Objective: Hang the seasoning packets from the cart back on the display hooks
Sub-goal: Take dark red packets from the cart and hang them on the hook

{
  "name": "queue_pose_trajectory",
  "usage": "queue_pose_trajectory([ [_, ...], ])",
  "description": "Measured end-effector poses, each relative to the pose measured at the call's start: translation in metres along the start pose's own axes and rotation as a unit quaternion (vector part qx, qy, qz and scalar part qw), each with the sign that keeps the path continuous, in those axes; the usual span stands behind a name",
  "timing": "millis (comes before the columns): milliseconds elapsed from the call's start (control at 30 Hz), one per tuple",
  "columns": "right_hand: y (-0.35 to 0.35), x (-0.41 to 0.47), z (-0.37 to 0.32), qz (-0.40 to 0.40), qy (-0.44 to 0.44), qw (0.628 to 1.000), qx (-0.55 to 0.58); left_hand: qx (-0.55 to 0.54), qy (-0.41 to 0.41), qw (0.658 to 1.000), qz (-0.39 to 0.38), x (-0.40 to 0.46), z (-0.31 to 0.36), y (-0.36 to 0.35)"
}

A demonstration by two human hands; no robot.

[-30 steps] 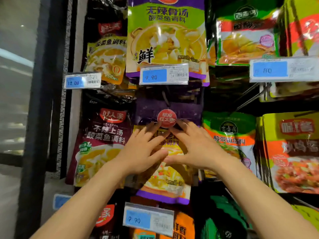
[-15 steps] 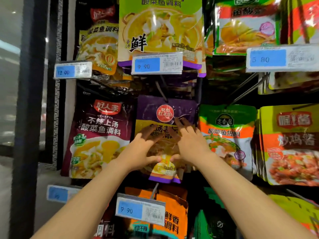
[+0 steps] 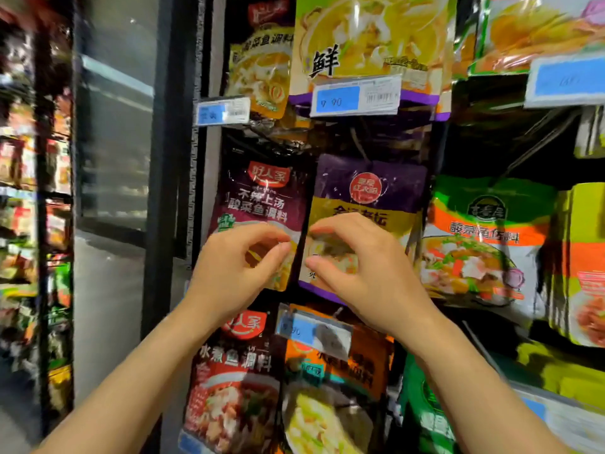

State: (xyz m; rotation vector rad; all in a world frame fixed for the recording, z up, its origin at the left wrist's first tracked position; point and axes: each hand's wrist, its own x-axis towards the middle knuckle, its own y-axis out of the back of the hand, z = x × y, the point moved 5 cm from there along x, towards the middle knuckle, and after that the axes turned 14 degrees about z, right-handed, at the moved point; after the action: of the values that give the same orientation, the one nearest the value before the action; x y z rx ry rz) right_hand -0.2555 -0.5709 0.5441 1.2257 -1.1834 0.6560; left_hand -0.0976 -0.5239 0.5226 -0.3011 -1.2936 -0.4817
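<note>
Dark pillar (image 3: 170,132) left of rack, glass door (image 3: 114,119), blurred shelves (image 3: 32,191) beyond

Before me hangs a purple-topped, yellow-banded glossy seasoning packet (image 3: 370,191) bearing a red round logo; left, a maroon foil packet (image 3: 262,204); right, a green-and-orange packet (image 3: 484,231); blue price tags (image 3: 355,96).

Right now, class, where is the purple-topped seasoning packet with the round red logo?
The purple-topped seasoning packet hangs mid-display in the head view, between the maroon packet and the green-and-orange packet.
</note>
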Motion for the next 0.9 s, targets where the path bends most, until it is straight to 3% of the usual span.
queue_pose_trajectory([
  [133, -0.035, -0.021, -0.034, -0.014, -0.033, 0.989, 0.143, 0.078, 0.055, 0.995, 0.0, -0.041, -0.006, 0.053],
  [333, -0.132, -0.091, -0.088, -0.16, -0.106, 0.936, 0.295, 0.263, 0.159, 0.952, -0.011, -0.128, -0.02, 0.158],
  [567, -0.233, -0.217, -0.192, -0.397, -0.126, 0.825, 0.383, 0.476, 0.346, 0.808, -0.006, -0.276, 0.0, 0.304],
  [767, -0.275, -0.315, -0.279, -0.564, -0.055, 0.73, 0.381, 0.528, 0.484, 0.698, 0.032, -0.413, 0.044, 0.36],
  [833, -0.288, -0.354, -0.294, -0.627, -0.005, 0.697, 0.349, 0.551, 0.516, 0.656, 0.009, -0.456, 0.051, 0.371],
  [900, -0.298, -0.397, -0.302, -0.701, 0.037, 0.644, 0.306, 0.587, 0.498, 0.635, -0.07, -0.488, 0.054, 0.378],
])
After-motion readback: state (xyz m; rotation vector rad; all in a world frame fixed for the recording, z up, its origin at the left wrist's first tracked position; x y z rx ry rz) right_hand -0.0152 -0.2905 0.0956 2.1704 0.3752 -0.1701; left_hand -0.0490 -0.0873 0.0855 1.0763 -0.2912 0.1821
